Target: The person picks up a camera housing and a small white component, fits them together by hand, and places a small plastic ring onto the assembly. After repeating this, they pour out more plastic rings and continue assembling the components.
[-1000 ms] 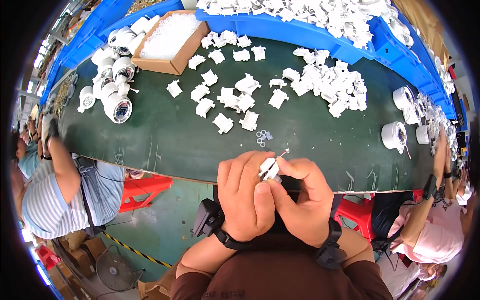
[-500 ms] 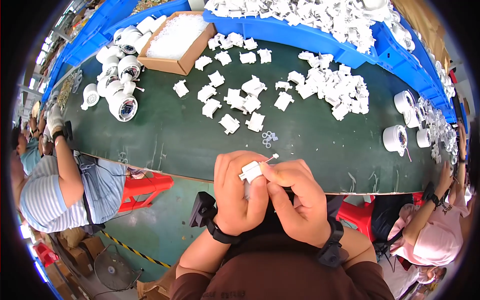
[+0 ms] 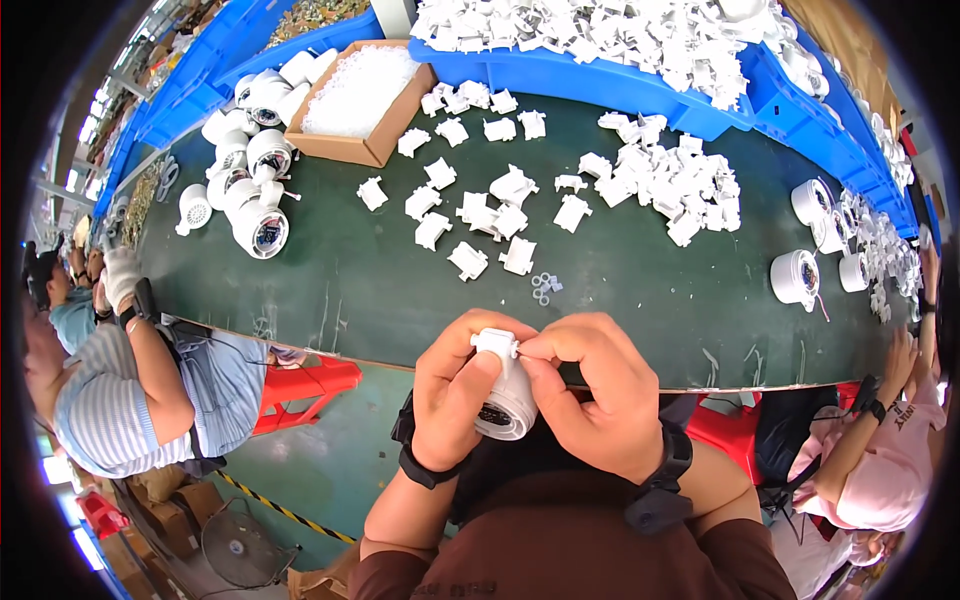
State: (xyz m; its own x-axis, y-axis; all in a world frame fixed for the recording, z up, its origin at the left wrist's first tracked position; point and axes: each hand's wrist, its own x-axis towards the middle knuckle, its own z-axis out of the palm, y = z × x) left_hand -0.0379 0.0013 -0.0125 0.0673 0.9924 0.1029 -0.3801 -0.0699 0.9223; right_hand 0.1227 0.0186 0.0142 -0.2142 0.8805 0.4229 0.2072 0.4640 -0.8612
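My left hand (image 3: 447, 392) is closed around a white camera housing (image 3: 515, 398), whose round dark-faced end tilts down toward me. At its top is a small white bracket (image 3: 496, 343), with my left thumb resting against it. My right hand (image 3: 600, 395) pinches with thumb and forefinger at the bracket's right side; whatever is between those fingertips is too small to make out. Just beyond my hands, a few small translucent rings (image 3: 545, 288) lie on the green table (image 3: 400, 300).
Loose white brackets (image 3: 468, 260) are scattered ahead, with a heap (image 3: 675, 185) to their right. Camera housings (image 3: 262, 230) stand at left, more (image 3: 795, 278) at right. Behind are an open carton (image 3: 380, 145) and a blue bin (image 3: 600, 85). Co-workers sit on both sides.
The housing has turned in my left hand, so its round body and dark face now show below the bracket. The thin wire with a white plug that stuck up is out of sight.
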